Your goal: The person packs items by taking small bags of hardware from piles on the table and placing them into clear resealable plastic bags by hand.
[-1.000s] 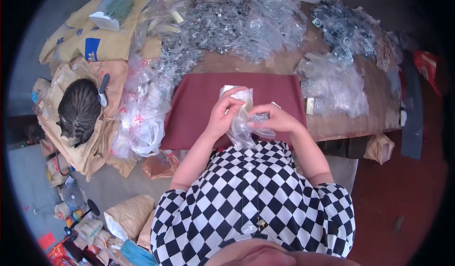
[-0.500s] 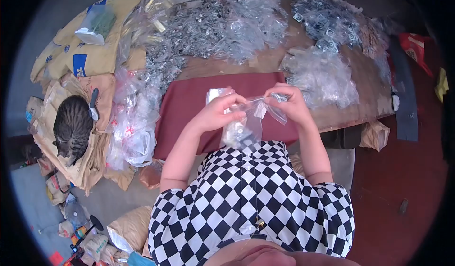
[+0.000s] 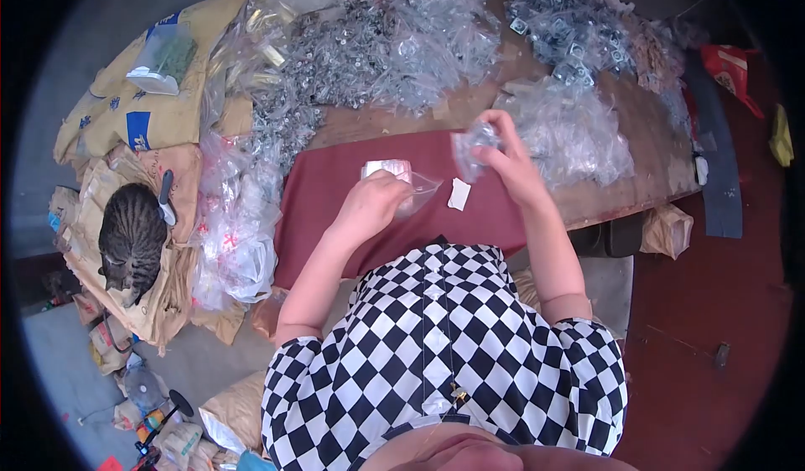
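Note:
My left hand [image 3: 373,207] is closed on a clear plastic bag [image 3: 425,189], which sticks out to the right of my fingers. Just beyond those fingers lies a small stack of white and pinkish slips [image 3: 388,169], partly covered by the hand. Raised to the right, my right hand [image 3: 513,165] grips a small clear bag of hardware [image 3: 475,149]; what is inside is blurred. Between the two hands a white paper slip [image 3: 459,194] rests on the dark red cloth [image 3: 335,182].
Heaps of bagged metal parts [image 3: 352,56] line the far side of the table, with clear bags [image 3: 570,135] at right. A tabby cat [image 3: 132,236] lies on brown paper at left, near a dark-handled tool [image 3: 168,194]. Plastic bags [image 3: 231,244] lie left of the cloth.
My hands have moved apart. The right one carried the small bag up and away, while the left went down toward the slips. The white paper slip now lies on the cloth.

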Motion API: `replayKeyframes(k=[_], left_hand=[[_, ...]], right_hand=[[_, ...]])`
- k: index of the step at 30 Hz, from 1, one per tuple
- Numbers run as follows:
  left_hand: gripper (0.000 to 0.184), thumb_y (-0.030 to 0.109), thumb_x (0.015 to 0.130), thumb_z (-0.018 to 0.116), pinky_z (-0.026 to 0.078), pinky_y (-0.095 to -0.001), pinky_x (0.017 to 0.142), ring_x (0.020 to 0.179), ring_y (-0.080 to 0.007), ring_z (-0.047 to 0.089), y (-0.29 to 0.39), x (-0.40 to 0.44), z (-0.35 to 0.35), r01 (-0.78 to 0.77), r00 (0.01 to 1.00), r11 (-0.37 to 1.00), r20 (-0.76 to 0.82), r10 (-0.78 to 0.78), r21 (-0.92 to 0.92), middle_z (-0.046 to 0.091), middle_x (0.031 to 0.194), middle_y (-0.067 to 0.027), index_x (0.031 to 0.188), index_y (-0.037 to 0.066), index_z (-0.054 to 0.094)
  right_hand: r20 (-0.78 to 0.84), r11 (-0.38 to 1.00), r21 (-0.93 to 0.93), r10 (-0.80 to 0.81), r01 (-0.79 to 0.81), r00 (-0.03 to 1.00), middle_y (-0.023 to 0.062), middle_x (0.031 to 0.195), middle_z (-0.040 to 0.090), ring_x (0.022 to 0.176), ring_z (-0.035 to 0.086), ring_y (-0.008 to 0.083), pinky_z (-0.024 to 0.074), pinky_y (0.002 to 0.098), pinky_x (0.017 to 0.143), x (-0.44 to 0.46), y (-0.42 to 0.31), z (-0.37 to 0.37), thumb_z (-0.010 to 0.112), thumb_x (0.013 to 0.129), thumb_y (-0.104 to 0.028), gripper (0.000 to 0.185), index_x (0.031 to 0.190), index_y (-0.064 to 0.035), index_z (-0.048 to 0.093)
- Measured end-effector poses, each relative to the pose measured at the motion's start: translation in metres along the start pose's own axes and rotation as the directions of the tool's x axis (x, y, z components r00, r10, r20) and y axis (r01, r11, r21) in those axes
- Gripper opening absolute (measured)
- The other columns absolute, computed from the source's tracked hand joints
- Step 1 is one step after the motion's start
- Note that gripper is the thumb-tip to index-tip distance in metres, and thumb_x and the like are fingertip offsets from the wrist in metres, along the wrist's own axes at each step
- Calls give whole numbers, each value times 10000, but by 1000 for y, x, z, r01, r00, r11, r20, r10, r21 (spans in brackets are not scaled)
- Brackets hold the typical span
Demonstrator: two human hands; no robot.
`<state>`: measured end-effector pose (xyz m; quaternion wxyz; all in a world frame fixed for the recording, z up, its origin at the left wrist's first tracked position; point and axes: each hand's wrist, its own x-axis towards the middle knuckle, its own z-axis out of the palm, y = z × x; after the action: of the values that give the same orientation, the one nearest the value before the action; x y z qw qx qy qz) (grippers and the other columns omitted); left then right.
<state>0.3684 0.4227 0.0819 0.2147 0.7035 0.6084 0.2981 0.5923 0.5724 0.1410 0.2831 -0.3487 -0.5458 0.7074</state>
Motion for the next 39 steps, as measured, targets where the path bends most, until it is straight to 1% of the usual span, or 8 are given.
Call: replayKeyframes(k=[8,11,14,18,27,29,32,39], left_hand=[[190,83,851,681,444,-431,1028,1213,-345,517,11,-13,-4,-33,999,983,-37,27,-179,621,1215,-130,1027,107,749],[206,74,852,682,418,-431,1071,1271,-349,480,14,-16,4,-55,998,978,-30,50,-202,573,1317,-127,1036,131,756],[212,69,833,702,423,-429,1067,1258,-357,486,15,-13,15,-132,990,985,29,136,-110,549,1335,-147,1028,133,754],[180,63,830,722,430,-455,1050,1248,-363,505,23,-8,8,-74,996,962,21,82,-263,539,1321,-152,1003,106,745],[174,107,820,754,421,-455,1071,1313,-379,467,19,-6,-3,-123,992,969,-27,120,-212,525,1363,-157,994,103,747],[173,118,816,761,413,-459,1080,1312,-383,468,22,-5,2,-72,997,970,-48,63,-233,531,1362,-155,989,112,752],[177,80,791,756,373,-470,1101,1340,-367,458,25,-2,1,-113,993,962,-45,105,-248,511,1410,-148,962,124,762],[149,103,818,749,396,-471,1094,1329,-374,449,28,0,0,-121,992,956,-1,125,-268,513,1400,-156,966,100,749]], right_hand=[[457,802,-417,-222,427,862,43,995,601,944,624,171,512,316,807,11,49,40,696,783,-35,303,1079,-93,675],[512,130,-838,-153,531,845,78,916,611,888,668,279,543,420,678,-3,46,48,742,701,-135,279,979,-142,753],[554,-53,-832,-97,552,827,74,863,603,805,672,273,538,425,654,-4,55,57,740,688,-172,257,943,-156,758],[413,522,-767,-43,373,910,130,1047,719,843,717,335,570,419,704,-3,21,49,722,785,-175,247,1008,-71,745],[252,999,-23,-22,29,968,79,1237,572,1123,615,196,547,339,850,-1,14,25,646,875,-34,371,1218,-52,506],[422,967,253,-138,29,896,111,1327,500,1218,553,204,542,354,865,-2,28,25,586,847,47,438,1234,-72,419],[478,654,-610,-146,448,866,131,1280,554,1192,589,278,511,395,949,-18,8,28,580,801,50,382,1173,-35,572],[678,307,-624,-245,719,693,54,1108,660,1171,578,250,460,453,916,-41,16,18,599,796,-36,400,1191,-61,653]])
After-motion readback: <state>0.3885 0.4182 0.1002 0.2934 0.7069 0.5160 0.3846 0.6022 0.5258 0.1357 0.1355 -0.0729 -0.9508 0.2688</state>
